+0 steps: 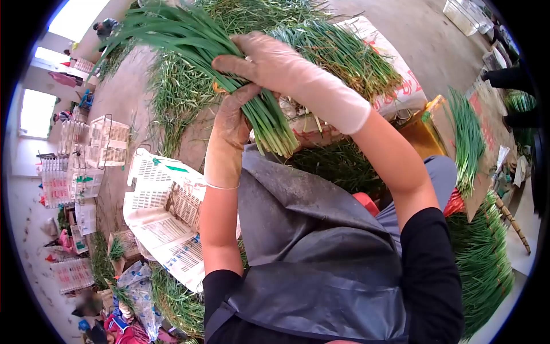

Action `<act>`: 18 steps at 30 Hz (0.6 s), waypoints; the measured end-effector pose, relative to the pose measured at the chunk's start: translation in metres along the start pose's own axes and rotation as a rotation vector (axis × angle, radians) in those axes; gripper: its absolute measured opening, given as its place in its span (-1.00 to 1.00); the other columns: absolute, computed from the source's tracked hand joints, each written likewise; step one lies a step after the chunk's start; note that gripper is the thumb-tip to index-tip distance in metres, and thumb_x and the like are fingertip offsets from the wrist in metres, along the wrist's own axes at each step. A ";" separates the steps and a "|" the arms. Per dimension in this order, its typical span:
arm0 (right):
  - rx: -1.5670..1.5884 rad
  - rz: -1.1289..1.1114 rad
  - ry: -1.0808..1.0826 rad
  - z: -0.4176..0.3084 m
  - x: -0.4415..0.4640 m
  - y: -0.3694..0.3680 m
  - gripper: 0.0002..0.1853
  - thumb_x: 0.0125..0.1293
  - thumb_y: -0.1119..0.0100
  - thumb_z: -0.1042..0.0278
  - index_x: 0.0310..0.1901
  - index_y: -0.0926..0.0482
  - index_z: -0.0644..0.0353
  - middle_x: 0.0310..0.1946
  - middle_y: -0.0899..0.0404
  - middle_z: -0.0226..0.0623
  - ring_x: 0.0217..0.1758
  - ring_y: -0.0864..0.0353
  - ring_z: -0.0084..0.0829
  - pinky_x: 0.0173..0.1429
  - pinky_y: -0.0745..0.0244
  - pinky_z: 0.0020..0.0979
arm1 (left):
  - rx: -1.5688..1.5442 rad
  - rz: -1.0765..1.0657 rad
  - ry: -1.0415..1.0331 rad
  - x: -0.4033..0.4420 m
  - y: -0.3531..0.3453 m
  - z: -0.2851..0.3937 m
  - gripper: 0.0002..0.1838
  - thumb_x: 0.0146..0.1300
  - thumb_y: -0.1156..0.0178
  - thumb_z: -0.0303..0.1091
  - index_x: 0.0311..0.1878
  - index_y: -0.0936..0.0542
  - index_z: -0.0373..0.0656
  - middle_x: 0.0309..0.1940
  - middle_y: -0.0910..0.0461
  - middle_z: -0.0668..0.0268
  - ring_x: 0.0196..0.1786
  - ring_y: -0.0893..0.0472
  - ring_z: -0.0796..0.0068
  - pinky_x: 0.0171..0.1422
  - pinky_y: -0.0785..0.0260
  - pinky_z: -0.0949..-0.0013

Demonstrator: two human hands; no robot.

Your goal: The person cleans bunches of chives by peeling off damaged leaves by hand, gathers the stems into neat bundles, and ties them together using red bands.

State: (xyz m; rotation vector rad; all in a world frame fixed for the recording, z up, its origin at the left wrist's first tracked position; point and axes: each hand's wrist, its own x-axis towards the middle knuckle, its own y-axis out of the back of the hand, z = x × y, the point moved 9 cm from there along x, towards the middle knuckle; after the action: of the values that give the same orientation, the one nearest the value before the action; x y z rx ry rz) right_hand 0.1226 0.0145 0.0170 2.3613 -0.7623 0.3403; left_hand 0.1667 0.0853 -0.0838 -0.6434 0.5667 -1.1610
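A bundle of long green leafy stalks [266, 117] is held up in front of me, leaves to the upper left and pale cut ends to the lower right. My left hand [232, 117], in a soiled glove, is wrapped round the bundle from below. My right hand [255, 60], also gloved, grips it from above, thumb and fingers closing on the leaves. A bit of orange band [218, 87] shows at the bundle beside my left hand. Behind my right arm, more stalks [344, 57] lie on a white sack-covered surface [395, 69].
A white plastic crate [150, 189] stands at my left, with stacked crates [107, 140] beyond. Loose greens [177, 86] cover the floor ahead. Right of me are a bunch [467, 135] on cardboard and a large pile [481, 269]. Other people [105, 27] are at the edges.
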 end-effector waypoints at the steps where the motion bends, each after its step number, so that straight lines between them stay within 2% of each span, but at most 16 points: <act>1: 0.106 0.012 -0.046 0.004 -0.015 0.011 -0.36 0.20 -0.16 -0.10 0.17 -0.40 0.21 -0.18 -0.54 -0.14 -0.11 -0.54 -0.44 0.01 -0.44 -0.41 | 0.011 0.026 -0.005 -0.006 -0.004 0.000 -0.55 0.16 -0.22 -0.41 0.13 -0.39 -0.26 -0.15 -0.57 0.19 -0.13 -0.61 0.26 0.01 -0.53 0.22; 2: 0.213 0.030 -0.090 0.008 -0.030 0.022 -0.33 0.22 -0.15 -0.10 0.25 -0.33 0.15 -0.12 -0.52 -0.13 -0.03 -0.53 -0.42 0.04 -0.43 -0.41 | 0.020 0.053 -0.015 -0.012 -0.009 0.002 -0.58 0.17 -0.20 -0.43 0.11 -0.41 -0.25 -0.18 -0.58 0.21 -0.18 -0.62 0.30 -0.04 -0.55 0.25; 3: 0.401 -0.011 -0.028 0.007 -0.051 0.030 -0.26 0.18 -0.19 -0.09 0.31 -0.23 0.10 -0.03 -0.47 -0.14 0.03 -0.50 -0.39 0.07 -0.43 -0.39 | -0.042 -0.043 -0.105 -0.016 -0.028 0.011 -0.62 0.19 -0.18 -0.44 0.08 -0.42 -0.23 -0.29 -0.57 0.27 -0.26 -0.58 0.40 -0.12 -0.52 0.30; 4: 0.588 -0.050 0.033 0.004 -0.072 0.032 -0.18 0.15 -0.24 -0.09 0.37 -0.14 0.04 0.06 -0.43 -0.15 0.09 -0.46 -0.37 0.10 -0.42 -0.38 | -0.043 -0.046 -0.112 -0.020 -0.036 0.014 -0.62 0.19 -0.18 -0.44 0.08 -0.42 -0.23 -0.29 -0.57 0.27 -0.26 -0.58 0.40 -0.12 -0.52 0.30; 6: 0.873 -0.199 -0.151 0.021 -0.114 0.000 -0.02 0.06 -0.37 -0.01 0.42 0.02 -0.03 0.19 -0.31 -0.19 0.16 -0.40 -0.38 0.18 -0.38 -0.38 | -0.150 -0.082 -0.209 -0.028 -0.049 0.024 -0.66 0.20 -0.18 -0.40 0.04 -0.44 -0.24 -0.35 -0.55 0.32 -0.27 -0.54 0.45 -0.12 -0.48 0.33; 7: 0.948 -0.333 -0.162 0.024 -0.130 -0.023 0.06 -0.01 -0.45 0.04 0.44 0.07 -0.10 0.27 -0.17 -0.19 0.18 -0.38 -0.41 0.27 -0.29 -0.38 | -0.209 -0.094 -0.204 -0.028 -0.053 0.024 -0.70 0.21 -0.18 -0.39 -0.01 -0.47 -0.24 -0.38 -0.53 0.36 -0.26 -0.52 0.47 -0.06 -0.46 0.32; 8: 0.876 -0.349 -0.177 0.012 -0.143 -0.025 0.05 -0.10 -0.53 0.20 0.40 -0.04 0.07 0.19 -0.32 -0.18 0.24 -0.31 -0.31 0.33 -0.19 -0.36 | -0.206 -0.104 -0.193 -0.028 -0.059 0.020 -0.70 0.21 -0.18 -0.39 -0.01 -0.47 -0.24 -0.38 -0.53 0.36 -0.26 -0.52 0.47 -0.06 -0.46 0.32; 10: 0.940 -0.469 -0.223 0.012 -0.164 -0.056 -0.34 0.09 -0.39 0.21 0.20 -0.36 0.21 -0.15 -0.50 -0.39 -0.13 -0.48 -0.49 0.02 -0.38 -0.49 | -0.338 -0.115 -0.247 -0.029 -0.063 0.023 -0.74 0.21 -0.17 -0.40 -0.04 -0.48 -0.24 -0.38 -0.53 0.37 -0.27 -0.52 0.46 -0.02 -0.44 0.30; 11: 0.940 -0.471 -0.213 0.011 -0.172 -0.056 -0.34 0.09 -0.39 0.21 0.20 -0.36 0.21 -0.15 -0.50 -0.39 -0.13 -0.48 -0.49 0.02 -0.38 -0.49 | -0.338 -0.107 -0.262 -0.030 -0.061 0.024 -0.77 0.22 -0.15 -0.42 -0.06 -0.48 -0.23 -0.39 -0.52 0.38 -0.28 -0.52 0.46 0.01 -0.42 0.28; 13: 0.905 -0.424 -0.574 0.035 -0.200 -0.052 -0.64 0.31 -0.16 0.15 -0.03 -0.54 0.27 -0.53 -0.39 -0.62 -0.51 -0.32 -0.69 -0.39 -0.25 -0.61 | -0.291 -0.060 -0.308 -0.035 -0.051 0.032 -0.79 0.23 -0.14 -0.43 -0.08 -0.48 -0.23 -0.39 -0.52 0.38 -0.27 -0.52 0.46 0.02 -0.42 0.28; 14: 0.813 -0.475 -0.428 0.016 -0.203 -0.030 -0.60 0.43 0.07 0.07 -0.06 -0.57 0.27 -0.65 -0.20 -0.66 -0.63 -0.08 -0.76 -0.55 0.00 -0.61 | -0.254 -0.014 -0.349 -0.039 -0.043 0.037 -0.81 0.23 -0.13 -0.43 -0.10 -0.48 -0.22 -0.40 -0.52 0.37 -0.27 -0.52 0.45 0.02 -0.42 0.28; 15: 0.750 -0.435 -0.379 0.021 -0.209 -0.011 -0.57 0.42 0.08 0.03 -0.10 -0.58 0.29 -0.69 -0.16 -0.64 -0.64 -0.08 -0.75 -0.56 0.01 -0.62 | -0.239 0.051 -0.378 -0.042 -0.030 0.045 -0.85 0.23 -0.11 -0.45 -0.13 -0.47 -0.22 -0.40 -0.52 0.35 -0.26 -0.51 0.44 0.01 -0.43 0.25; 18: 0.671 -0.281 -0.484 0.098 -0.244 0.011 -0.53 0.41 0.09 -0.03 -0.14 -0.56 0.30 -0.71 -0.14 -0.63 -0.67 -0.04 -0.76 -0.59 0.07 -0.61 | -0.236 0.159 -0.506 -0.057 0.009 0.082 -0.87 0.22 -0.11 -0.46 -0.16 -0.46 -0.22 -0.40 -0.51 0.34 -0.26 -0.51 0.44 -0.01 -0.44 0.22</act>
State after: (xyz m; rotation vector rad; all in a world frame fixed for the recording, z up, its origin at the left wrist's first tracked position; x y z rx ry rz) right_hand -0.0746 0.0516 -0.1535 3.2050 -0.5603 -0.1360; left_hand 0.2134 0.1555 -0.0291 -1.0371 0.3146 -0.7460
